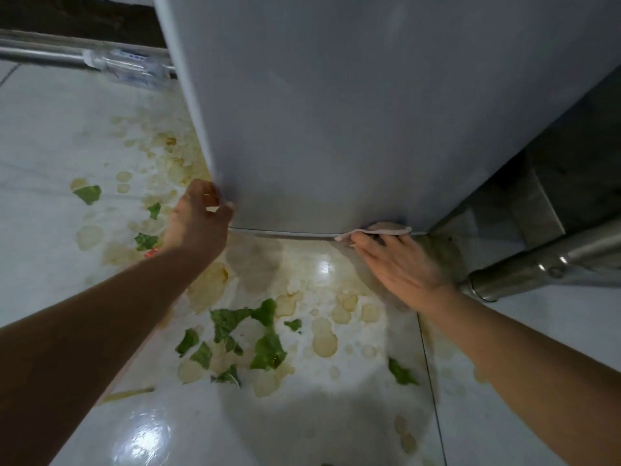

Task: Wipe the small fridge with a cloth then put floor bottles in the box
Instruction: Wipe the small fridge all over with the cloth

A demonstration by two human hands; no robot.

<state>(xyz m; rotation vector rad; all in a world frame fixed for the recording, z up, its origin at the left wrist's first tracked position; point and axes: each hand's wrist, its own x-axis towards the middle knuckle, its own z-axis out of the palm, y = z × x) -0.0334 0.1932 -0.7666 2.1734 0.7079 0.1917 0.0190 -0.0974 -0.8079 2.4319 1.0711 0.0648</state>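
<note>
The small grey fridge fills the upper middle of the head view, seen from above. My left hand grips the door's lower left corner. My right hand lies flat with fingers stretched, pressing a pale pink cloth against the door's bottom edge near its right corner. Most of the cloth is hidden under my fingers and the door. A clear plastic bottle with a blue label lies on the floor at the upper left, beside the fridge.
The white tiled floor carries yellowish spill stains and scattered green leaf pieces. A metal pipe runs along the far left wall. A steel table leg and rail stand right of the fridge.
</note>
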